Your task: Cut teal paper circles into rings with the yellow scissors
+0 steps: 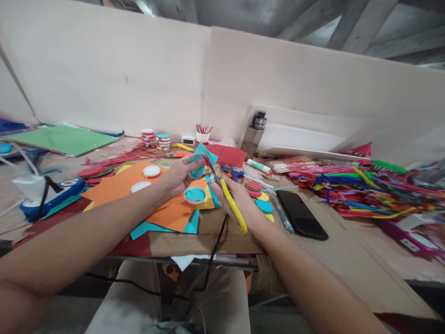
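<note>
My left hand [181,175] is closed on a piece of blue paper [204,149], together with a small round blue-faced piece [196,168] at its fingertips. In my right hand [239,197] is a pair of scissors with yellow handles [233,206]. The blades point up and away from me and lie against the blue paper's right edge. Just below my left hand, a white-rimmed round lid with a blue centre [195,195] rests on orange paper [174,214]. Beside my right hand lie red discs [253,186] and blue and yellow discs [264,206].
A black phone [301,214] lies right on the cardboard [351,260]. Bundles of coloured pipe cleaners [361,190] fill the far right. A bottle [253,137] stands at the back wall. On the left are a blue power strip [55,197] and green sheets [64,140]. A black cable [218,241] hangs over the front edge.
</note>
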The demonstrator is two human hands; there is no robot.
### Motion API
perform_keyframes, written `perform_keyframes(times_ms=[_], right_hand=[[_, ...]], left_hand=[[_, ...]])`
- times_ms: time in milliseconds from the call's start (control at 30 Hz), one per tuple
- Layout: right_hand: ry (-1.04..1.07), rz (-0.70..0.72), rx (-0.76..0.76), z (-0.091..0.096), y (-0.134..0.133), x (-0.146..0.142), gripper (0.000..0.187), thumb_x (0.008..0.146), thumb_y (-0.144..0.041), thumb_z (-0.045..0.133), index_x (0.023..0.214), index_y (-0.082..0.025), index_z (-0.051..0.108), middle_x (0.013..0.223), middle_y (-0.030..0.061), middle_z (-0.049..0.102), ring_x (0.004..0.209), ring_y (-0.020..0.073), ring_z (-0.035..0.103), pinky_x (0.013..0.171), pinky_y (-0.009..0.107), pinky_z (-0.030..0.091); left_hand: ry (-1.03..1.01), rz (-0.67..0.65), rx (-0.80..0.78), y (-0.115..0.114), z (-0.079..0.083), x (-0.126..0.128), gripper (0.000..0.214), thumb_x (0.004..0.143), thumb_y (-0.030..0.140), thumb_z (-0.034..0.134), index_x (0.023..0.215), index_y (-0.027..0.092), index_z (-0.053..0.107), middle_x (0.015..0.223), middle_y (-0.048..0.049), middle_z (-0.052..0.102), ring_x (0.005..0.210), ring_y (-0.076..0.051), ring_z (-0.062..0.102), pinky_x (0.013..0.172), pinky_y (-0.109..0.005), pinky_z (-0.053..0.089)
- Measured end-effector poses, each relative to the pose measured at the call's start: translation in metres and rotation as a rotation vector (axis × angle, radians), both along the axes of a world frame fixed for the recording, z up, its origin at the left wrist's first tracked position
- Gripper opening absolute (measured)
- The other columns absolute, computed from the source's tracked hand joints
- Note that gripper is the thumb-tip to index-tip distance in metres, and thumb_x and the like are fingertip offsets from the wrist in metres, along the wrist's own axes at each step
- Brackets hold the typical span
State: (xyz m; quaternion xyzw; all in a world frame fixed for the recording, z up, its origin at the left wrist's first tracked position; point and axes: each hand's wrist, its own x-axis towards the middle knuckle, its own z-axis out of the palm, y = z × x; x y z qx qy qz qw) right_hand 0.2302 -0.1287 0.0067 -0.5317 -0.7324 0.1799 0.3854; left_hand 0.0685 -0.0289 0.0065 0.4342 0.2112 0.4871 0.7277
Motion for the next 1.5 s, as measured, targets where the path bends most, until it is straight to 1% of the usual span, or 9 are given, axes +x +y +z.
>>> perform_keyframes(times_ms=[167,567,700,833,1033,1167,1267,1400,1500], right_hand=[[-0.004,0.025,0.042,-0.0035,0.0026,0.0026,0.032,0.093,-0.051,0.052,0.083,-0.021,0.047,0.074,-0.0026,0.048,0.068,0.0132,0.044,0.063,0.026,0.035],[-0.004,-0.017,0.019,0.0031,-0.001,0.0,0.04,0.091,-0.058,0.05,0.076,-0.022,0.045,0.068,-0.0032,0.047,0.063,0.0122,0.04,0.058,0.026,0.032],[-0.035,-0.017,0.032,0.0036,-0.0013,0.0002,0.04,0.093,-0.057,0.048,0.075,-0.021,0.043,0.068,-0.0036,0.045,0.063,0.0118,0.039,0.059,0.026,0.031],[-0.035,-0.007,0.007,0.0034,-0.0026,0.001,0.039,0.094,-0.055,0.048,0.075,-0.021,0.042,0.067,-0.0042,0.043,0.063,0.0114,0.039,0.058,0.025,0.03],[-0.005,-0.005,-0.004,0.003,-0.0026,0.0007,0.041,0.092,-0.057,0.051,0.073,-0.021,0.041,0.066,-0.0047,0.04,0.062,0.0109,0.036,0.057,0.025,0.029],[-0.033,0.002,0.006,0.0053,-0.0043,-0.0002,0.039,0.093,-0.054,0.051,0.074,-0.021,0.042,0.066,-0.0046,0.041,0.063,0.0114,0.039,0.06,0.025,0.03],[-0.049,0.014,0.011,0.0051,-0.0045,0.0006,0.037,0.094,-0.052,0.051,0.074,-0.021,0.041,0.067,-0.0048,0.041,0.063,0.0113,0.038,0.061,0.025,0.03],[-0.045,0.044,0.026,0.0016,-0.0014,0.0025,0.035,0.093,-0.051,0.051,0.078,-0.021,0.044,0.073,-0.0034,0.044,0.067,0.0121,0.039,0.063,0.025,0.033],[-0.037,0.047,0.024,-0.0003,0.0003,0.003,0.033,0.094,-0.051,0.051,0.08,-0.021,0.045,0.075,-0.0024,0.046,0.069,0.0128,0.04,0.063,0.026,0.033]], left_hand=[[0.008,-0.03,0.059,0.0,-0.0027,0.0004,0.028,0.06,0.022,0.087,0.078,0.012,0.07,0.072,-0.0017,0.068,0.06,-0.01,0.06,0.061,-0.023,0.049],[0.061,-0.025,0.128,0.0009,0.0002,-0.0033,0.031,0.057,0.024,0.089,0.078,0.012,0.07,0.07,-0.0004,0.067,0.059,-0.009,0.058,0.058,-0.021,0.048],[0.092,-0.018,0.134,0.0005,0.0033,-0.0048,0.033,0.055,0.024,0.09,0.078,0.012,0.069,0.071,-0.0013,0.068,0.06,-0.009,0.059,0.056,-0.02,0.047],[0.128,-0.024,0.144,0.0012,0.0056,-0.0072,0.037,0.053,0.026,0.091,0.079,0.011,0.069,0.07,-0.0019,0.067,0.059,-0.009,0.058,0.055,-0.02,0.046],[0.103,-0.056,0.124,0.0035,0.0039,-0.0077,0.034,0.056,0.025,0.089,0.08,0.011,0.069,0.071,-0.0017,0.067,0.058,-0.009,0.058,0.054,-0.02,0.047],[0.072,-0.017,0.078,0.0023,0.0046,-0.0058,0.035,0.053,0.026,0.09,0.075,0.012,0.068,0.067,-0.0008,0.066,0.056,-0.01,0.058,0.052,-0.021,0.046],[0.092,-0.014,0.103,0.0022,0.0062,-0.0062,0.036,0.051,0.026,0.091,0.075,0.011,0.069,0.066,-0.0011,0.067,0.054,-0.009,0.057,0.05,-0.02,0.045],[0.136,-0.032,0.154,0.0034,0.006,-0.008,0.038,0.054,0.029,0.091,0.081,0.01,0.072,0.071,-0.0037,0.069,0.056,-0.01,0.058,0.054,-0.021,0.046],[0.145,-0.026,0.154,0.0042,0.004,-0.0083,0.04,0.054,0.031,0.091,0.083,0.01,0.072,0.073,-0.0043,0.07,0.056,-0.01,0.058,0.055,-0.021,0.046]])
